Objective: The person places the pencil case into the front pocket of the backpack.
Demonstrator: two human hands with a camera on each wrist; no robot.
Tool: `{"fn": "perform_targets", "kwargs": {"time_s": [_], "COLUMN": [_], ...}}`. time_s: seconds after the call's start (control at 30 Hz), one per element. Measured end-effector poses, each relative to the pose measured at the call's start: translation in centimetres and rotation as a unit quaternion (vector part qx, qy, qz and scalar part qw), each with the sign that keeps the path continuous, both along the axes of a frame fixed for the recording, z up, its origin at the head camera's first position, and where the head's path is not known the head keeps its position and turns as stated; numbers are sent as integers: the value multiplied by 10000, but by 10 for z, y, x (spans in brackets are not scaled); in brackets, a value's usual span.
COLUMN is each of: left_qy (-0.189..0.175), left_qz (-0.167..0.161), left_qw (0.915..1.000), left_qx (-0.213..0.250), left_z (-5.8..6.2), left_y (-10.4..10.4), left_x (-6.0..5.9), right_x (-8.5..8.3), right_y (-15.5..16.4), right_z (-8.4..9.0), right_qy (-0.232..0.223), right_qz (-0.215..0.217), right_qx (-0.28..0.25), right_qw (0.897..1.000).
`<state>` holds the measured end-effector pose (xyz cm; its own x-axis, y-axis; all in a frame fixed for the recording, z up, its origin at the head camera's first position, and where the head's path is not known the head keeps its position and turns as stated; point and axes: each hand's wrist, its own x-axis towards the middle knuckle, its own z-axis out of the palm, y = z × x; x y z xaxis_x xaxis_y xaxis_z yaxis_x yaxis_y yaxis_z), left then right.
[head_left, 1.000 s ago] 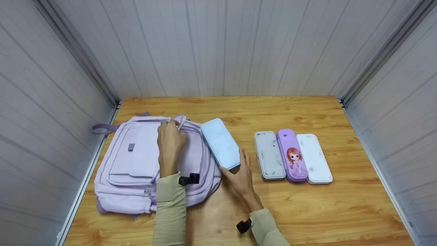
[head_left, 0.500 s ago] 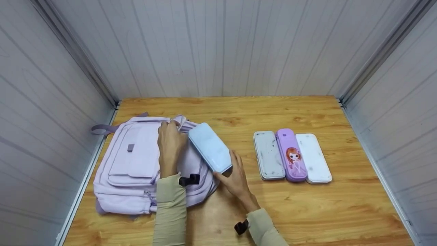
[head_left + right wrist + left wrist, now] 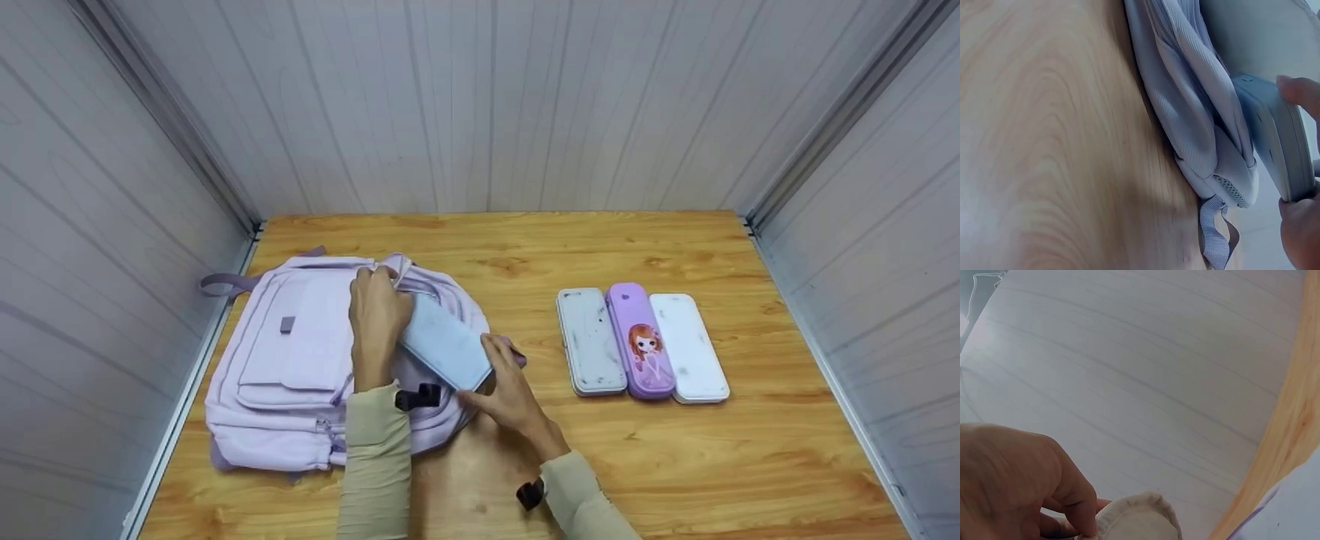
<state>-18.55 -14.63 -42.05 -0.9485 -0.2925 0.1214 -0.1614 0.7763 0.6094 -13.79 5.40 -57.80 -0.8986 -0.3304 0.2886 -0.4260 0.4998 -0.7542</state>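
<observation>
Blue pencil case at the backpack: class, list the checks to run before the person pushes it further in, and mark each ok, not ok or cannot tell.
1. Right hand holds the near end of the blue pencil case: ok.
2. Left hand pinches the edge of the opening on the lilac backpack: ok.
3. Far end of the case is past the opening: cannot tell, the left hand hides it.
4. Room inside the compartment: cannot tell.
5. The three pencil cases on the table lie apart from the path: ok.

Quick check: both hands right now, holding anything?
Left hand: pinches the backpack edge by its opening.
Right hand: grips the light blue pencil case.
</observation>
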Motion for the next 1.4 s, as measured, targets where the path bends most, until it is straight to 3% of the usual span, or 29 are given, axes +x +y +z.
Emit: {"fn": "perform_targets", "kwargs": {"time_s": [0.13,0.33,0.8,1.1,1.4], "left_qy": [-17,-19,20,8,-10], "left_qz": [6,4,-35,-28,-35], "left_qw": [10000,10000,10000,10000,10000], "left_qx": [-25,31,10,-19,55], "left_z": [0,0,1,0,1], "left_y": [0,1,2,-1,0], "left_x": [0,0,1,2,2], "right_x": [-4,-10,-13,-24,-36], "right_y": [2,4,3,-8,-14], "right_z": [2,1,-6,-5,-4], "right_qy": [-219,-419,82,114,-174], "right_qz": [126,-130,-340,-344,-320], "right_qx": [208,106,-369,-245,-90], "right_qw": [9995,9990,9987,9990,9993]}}
